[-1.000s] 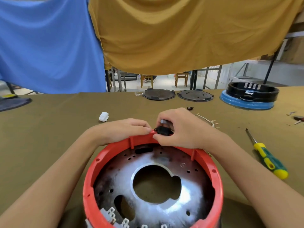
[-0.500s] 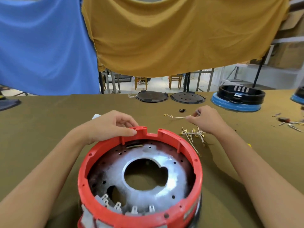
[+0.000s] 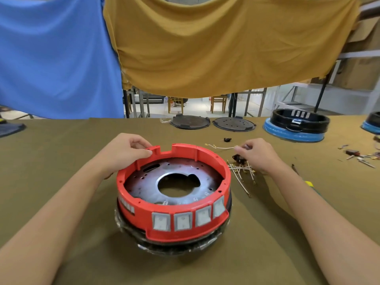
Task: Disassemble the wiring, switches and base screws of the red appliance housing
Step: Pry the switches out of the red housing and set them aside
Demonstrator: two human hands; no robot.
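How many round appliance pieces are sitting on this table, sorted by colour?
Red housing: 1
Dark flat discs and: 2
Black-and-blue housings and, cut off by the frame's right edge,: 2
Total: 5

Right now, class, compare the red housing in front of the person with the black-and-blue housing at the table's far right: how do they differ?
The red housing is near and gripped at its rim by the left hand; the black-and-blue housing stands far off, untouched. The red one shows four grey rocker switches on its side; the other shows a row of pale slots. Both are round, open-topped rings.
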